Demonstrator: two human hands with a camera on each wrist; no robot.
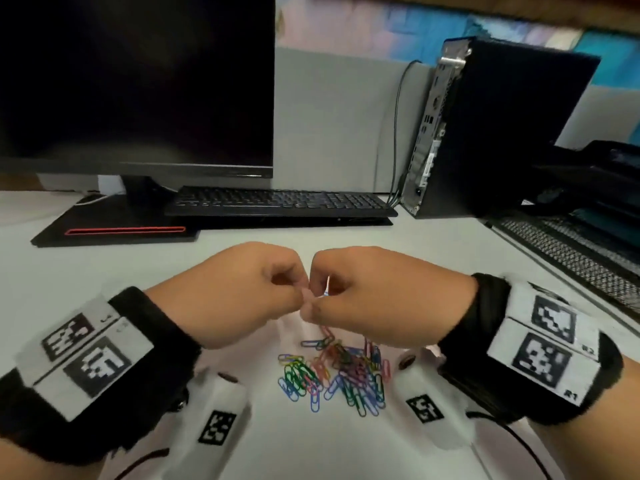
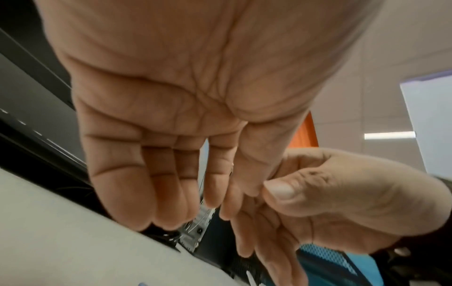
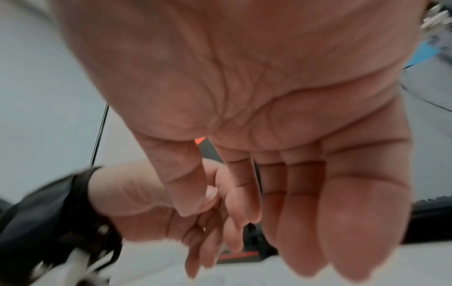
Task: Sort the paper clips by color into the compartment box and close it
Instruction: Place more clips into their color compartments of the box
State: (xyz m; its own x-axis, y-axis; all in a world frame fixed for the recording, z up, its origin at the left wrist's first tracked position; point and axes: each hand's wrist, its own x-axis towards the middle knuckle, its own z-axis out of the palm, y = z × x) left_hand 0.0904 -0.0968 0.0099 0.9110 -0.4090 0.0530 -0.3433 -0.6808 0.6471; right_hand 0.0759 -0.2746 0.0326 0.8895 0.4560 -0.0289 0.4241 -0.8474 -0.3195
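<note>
Both hands are raised over the white desk in the head view, fingertips meeting. My right hand pinches a pale paper clip between thumb and forefinger. My left hand pinches at the same spot; what its fingertips hold is mostly hidden. A reddish clip hangs below the fingertips toward a loose pile of coloured paper clips on the desk. In the wrist views the left hand and right hand meet thumb to finger, and the clip is too blurred to see. No compartment box shows.
A dark monitor stands at the back left with a black keyboard in front of it. A black pad with a red stripe lies at the left. A computer tower and mesh tray are at the right.
</note>
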